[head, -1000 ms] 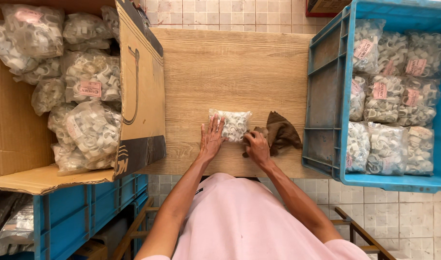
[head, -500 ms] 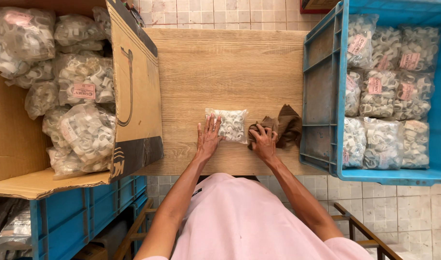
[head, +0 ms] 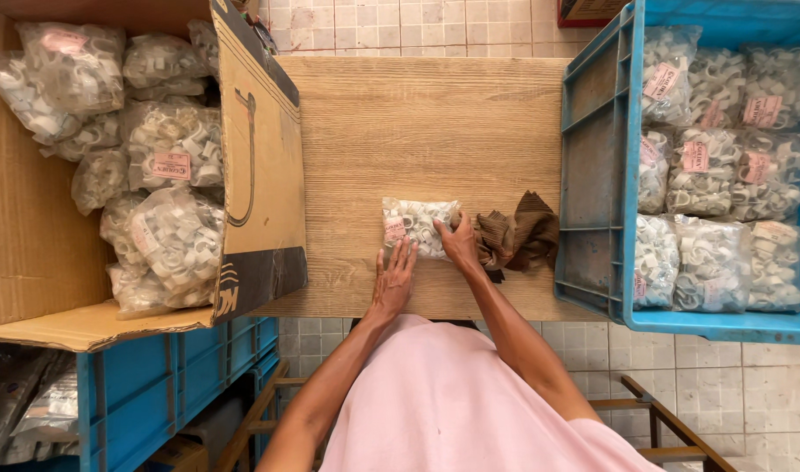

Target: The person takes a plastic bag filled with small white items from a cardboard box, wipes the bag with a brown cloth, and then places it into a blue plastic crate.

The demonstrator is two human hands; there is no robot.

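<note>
Head view shows one bag (head: 417, 225) of white clips lying on the tabletop (head: 417, 122), left hand (head: 393, 281) flat beside it, right hand (head: 459, 243) pressing its edge, between a part-filled crate (head: 592, 175) and a box (head: 260, 175) of more bags.

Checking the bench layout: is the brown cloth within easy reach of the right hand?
Probably yes: the right hand rests on the small bag, the brown cloth lies right beside it, nothing between.

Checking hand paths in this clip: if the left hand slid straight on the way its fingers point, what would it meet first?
The left hand lies flat on the wooden table, fingers pointing away from the person. Its fingertips already reach the near edge of the clear bag of white clips, so that bag comes first; beyond it is bare tabletop.
</note>
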